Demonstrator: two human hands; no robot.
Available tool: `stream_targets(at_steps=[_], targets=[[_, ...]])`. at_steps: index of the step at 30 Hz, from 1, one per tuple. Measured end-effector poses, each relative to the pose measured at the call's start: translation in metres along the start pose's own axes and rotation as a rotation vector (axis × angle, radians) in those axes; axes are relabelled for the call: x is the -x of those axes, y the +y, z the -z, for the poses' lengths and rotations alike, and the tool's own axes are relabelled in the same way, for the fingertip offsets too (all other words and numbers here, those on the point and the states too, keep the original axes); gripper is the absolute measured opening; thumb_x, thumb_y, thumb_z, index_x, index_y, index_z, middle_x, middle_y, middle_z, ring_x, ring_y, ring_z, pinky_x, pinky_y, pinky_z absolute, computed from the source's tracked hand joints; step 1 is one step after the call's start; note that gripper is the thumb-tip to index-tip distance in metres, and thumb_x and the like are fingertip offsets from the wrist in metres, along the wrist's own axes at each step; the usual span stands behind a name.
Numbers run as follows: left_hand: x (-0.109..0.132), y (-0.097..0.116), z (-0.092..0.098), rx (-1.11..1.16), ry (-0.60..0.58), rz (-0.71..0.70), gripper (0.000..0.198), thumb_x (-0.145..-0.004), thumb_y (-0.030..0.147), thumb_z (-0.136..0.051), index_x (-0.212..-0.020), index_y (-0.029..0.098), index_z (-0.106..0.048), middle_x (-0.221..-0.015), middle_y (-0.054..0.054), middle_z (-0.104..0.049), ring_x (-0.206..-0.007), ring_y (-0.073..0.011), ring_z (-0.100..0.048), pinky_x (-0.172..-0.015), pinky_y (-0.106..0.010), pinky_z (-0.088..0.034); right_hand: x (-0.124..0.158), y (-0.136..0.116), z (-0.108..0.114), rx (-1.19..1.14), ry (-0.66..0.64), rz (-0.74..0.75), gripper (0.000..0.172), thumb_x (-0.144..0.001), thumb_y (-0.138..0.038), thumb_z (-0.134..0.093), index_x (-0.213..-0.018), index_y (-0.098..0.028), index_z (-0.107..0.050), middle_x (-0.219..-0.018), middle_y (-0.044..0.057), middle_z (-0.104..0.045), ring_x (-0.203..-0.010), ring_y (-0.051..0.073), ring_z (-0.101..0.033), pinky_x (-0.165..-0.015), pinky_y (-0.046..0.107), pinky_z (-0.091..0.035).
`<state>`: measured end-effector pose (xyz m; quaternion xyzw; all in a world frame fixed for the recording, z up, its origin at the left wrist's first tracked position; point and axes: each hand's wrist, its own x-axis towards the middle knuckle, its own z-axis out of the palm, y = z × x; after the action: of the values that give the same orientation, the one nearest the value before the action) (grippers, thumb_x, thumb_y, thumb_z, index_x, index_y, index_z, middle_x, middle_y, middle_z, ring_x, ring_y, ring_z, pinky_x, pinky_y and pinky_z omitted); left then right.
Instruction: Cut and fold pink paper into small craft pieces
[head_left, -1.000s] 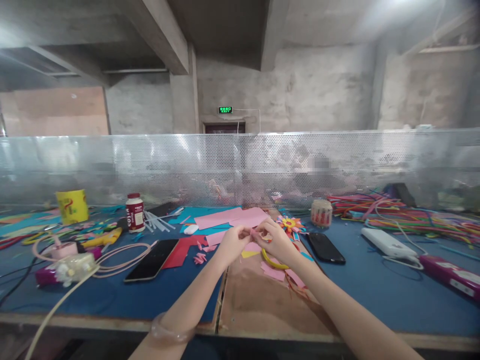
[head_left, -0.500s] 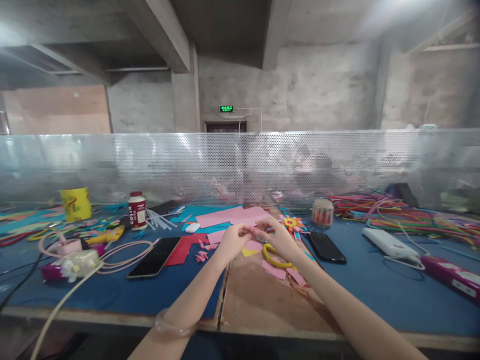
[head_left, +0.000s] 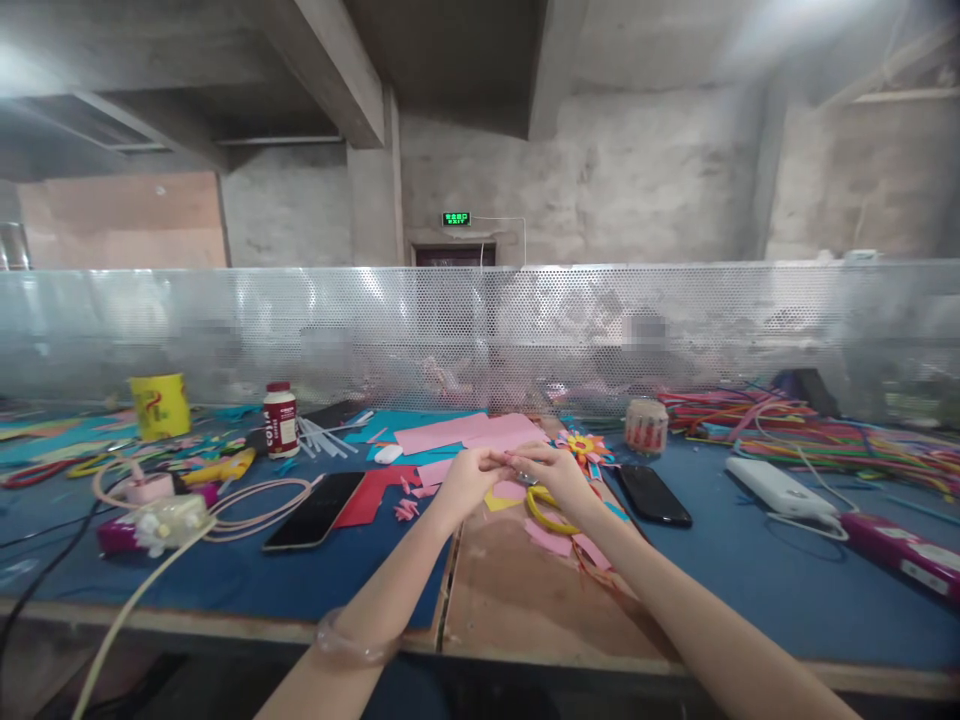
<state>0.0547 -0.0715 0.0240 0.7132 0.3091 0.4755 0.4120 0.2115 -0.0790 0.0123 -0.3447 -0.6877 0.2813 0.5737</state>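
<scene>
My left hand (head_left: 474, 480) and my right hand (head_left: 549, 474) meet at the fingertips over the middle of the table. Both are closed in a pinch; whatever lies between the fingers is too small to make out. Pink paper sheets (head_left: 504, 431) lie just beyond them. Below the hands are a yellow paper piece (head_left: 496, 502) and pink scraps (head_left: 549, 540). A yellow coil (head_left: 551, 515) rests beside my right hand. An orange paper flower (head_left: 581, 447) with a yellow centre sits to its right.
Phones (head_left: 315, 512) (head_left: 655, 495) flank my forearms. Left are red paper (head_left: 367, 498), a bottle (head_left: 281, 422), a yellow cup (head_left: 161, 407) and cables. Right are a jar (head_left: 646, 427), a white power bank (head_left: 780, 487), a power strip (head_left: 904, 555) and colourful strips (head_left: 810, 440).
The fingers of my right hand have shifted slightly and lie flatter against those of my left hand. The view has moved a little, with the table items otherwise unchanged.
</scene>
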Motion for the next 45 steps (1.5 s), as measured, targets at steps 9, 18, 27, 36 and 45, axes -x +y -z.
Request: stream_targets(at_steps=[9, 18, 27, 36, 45], targets=[[0.006, 0.005, -0.002, 0.034, 0.027, 0.015, 0.016, -0.066, 0.025, -0.068, -0.078, 0.013, -0.066, -0.084, -0.006, -0.071, -0.085, -0.0211, -0.064, -0.081, -0.033, -0.047, 0.002, 0.001, 0.001, -0.053, -0.037, -0.062, 0.034, -0.068, -0.041, -0.068, -0.095, -0.020, -0.070, -0.095, 0.007, -0.065, -0.090, 0.020, -0.060, -0.080, 0.033, -0.047], [0.005, -0.003, 0.000, 0.229, 0.101, 0.087, 0.020, -0.062, 0.025, -0.072, -0.075, 0.012, -0.062, -0.077, -0.009, -0.071, -0.077, -0.0205, -0.066, -0.081, -0.036, -0.048, 0.003, 0.013, -0.007, -0.019, 0.002, 0.053, 0.025, -0.074, -0.040, -0.063, -0.087, -0.020, -0.072, -0.095, 0.006, -0.065, -0.089, 0.019, -0.060, -0.080, 0.033, -0.047], [0.016, -0.003, -0.001, 0.322, 0.062, 0.256, 0.031, -0.074, 0.041, -0.058, -0.083, 0.012, -0.067, -0.082, -0.010, -0.072, -0.083, -0.0216, -0.067, -0.080, -0.033, -0.048, 0.004, 0.029, 0.000, 0.753, -0.054, 0.538, 0.029, -0.087, -0.022, -0.046, -0.110, -0.026, -0.063, -0.090, 0.008, -0.061, -0.084, 0.020, -0.054, -0.077, 0.036, -0.045], [0.016, -0.011, 0.004, 0.375, 0.057, 0.206, 0.018, -0.066, 0.029, -0.067, -0.074, 0.013, -0.066, -0.085, -0.010, -0.070, -0.085, -0.0202, -0.065, -0.077, -0.031, -0.046, 0.010, 0.014, -0.010, 0.595, -0.065, 0.433, 0.041, -0.084, -0.013, -0.041, -0.122, -0.021, -0.052, -0.103, 0.009, -0.057, -0.095, 0.020, -0.052, -0.084, 0.037, -0.045], [0.019, -0.007, 0.004, 0.129, 0.075, 0.205, 0.020, -0.069, 0.032, -0.064, -0.079, 0.014, -0.067, -0.086, -0.008, -0.070, -0.089, -0.0208, -0.063, -0.077, -0.030, -0.043, 0.007, 0.009, -0.011, 0.381, 0.049, 0.133, 0.019, -0.081, -0.029, -0.052, -0.076, -0.017, -0.066, -0.079, 0.004, -0.060, -0.074, 0.016, -0.056, -0.070, 0.028, -0.045]])
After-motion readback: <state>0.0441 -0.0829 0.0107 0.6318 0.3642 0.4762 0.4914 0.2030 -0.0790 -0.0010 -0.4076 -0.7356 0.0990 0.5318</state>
